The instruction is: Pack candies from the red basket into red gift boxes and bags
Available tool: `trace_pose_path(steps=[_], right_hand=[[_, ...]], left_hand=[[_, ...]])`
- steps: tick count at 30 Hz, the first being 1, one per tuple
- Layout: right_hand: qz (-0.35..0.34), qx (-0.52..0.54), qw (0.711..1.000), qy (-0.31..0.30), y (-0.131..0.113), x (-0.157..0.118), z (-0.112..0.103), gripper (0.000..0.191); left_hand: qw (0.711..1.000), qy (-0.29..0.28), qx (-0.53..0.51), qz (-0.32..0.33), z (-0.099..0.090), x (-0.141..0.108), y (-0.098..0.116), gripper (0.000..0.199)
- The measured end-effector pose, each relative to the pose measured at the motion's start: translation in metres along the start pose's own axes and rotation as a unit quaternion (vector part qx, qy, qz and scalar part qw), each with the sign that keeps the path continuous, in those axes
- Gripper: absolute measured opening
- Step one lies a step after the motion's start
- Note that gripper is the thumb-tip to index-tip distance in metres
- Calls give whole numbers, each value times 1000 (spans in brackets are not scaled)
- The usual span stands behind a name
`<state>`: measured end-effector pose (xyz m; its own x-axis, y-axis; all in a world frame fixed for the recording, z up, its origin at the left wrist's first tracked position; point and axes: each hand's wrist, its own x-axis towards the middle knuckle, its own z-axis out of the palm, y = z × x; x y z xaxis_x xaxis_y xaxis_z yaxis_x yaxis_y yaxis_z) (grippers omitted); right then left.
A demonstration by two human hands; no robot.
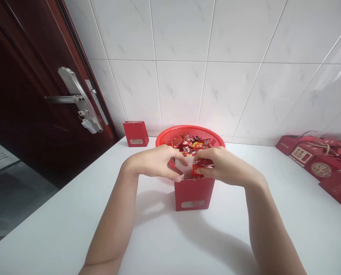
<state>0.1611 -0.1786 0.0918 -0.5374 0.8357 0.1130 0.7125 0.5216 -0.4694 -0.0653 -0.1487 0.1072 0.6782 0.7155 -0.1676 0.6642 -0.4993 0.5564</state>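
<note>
- On the white counter (287, 198), right in front of you, stands a red box (193, 191) with its open top facing up. It is upright, with a little window (192, 204) low on the side near you. I cannot tell for sure which way it is longest.
- Your left hand (166, 164) is at the left edge of the box. Its thumb and fingers are spread apart, with the thumb at the near rim and the fingers farther back.
- Your right hand (216, 164) bends over the right side, and its fingertips dip into the open top.
- A shiny red sweet (194, 170) shows inside the top, just by your right fingertips. Your right hand is nearer to it than your left, and it lies to the left of that hand. I cannot tell if your right fingers pinch it.
- Just behind the box sits a red basket (187, 128) with lots of wrapped sweets (187, 143) in it, past both hands.
- Near the wall (182, 88), to the left of the basket, stands another red box with a window (137, 133).
- Far to your right, well apart from your hands, is a pile of red gift boxes (320, 169).
</note>
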Motion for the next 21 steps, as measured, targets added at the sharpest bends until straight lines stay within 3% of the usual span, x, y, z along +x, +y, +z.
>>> trace_pose_path(steps=[7, 15, 21], right_hand=[[-2, -9, 1000, 27, -1, 3, 2, 22], [-20, 27, 999, 1, -2, 5, 3, 12], [-19, 32, 999, 14, 2, 5, 2, 9]], left_hand=[[1000, -1, 4, -22, 0, 0, 2, 45], [999, -17, -28, 5, 0, 0, 0, 44], [1000, 10, 9, -12, 1, 1, 0, 42]])
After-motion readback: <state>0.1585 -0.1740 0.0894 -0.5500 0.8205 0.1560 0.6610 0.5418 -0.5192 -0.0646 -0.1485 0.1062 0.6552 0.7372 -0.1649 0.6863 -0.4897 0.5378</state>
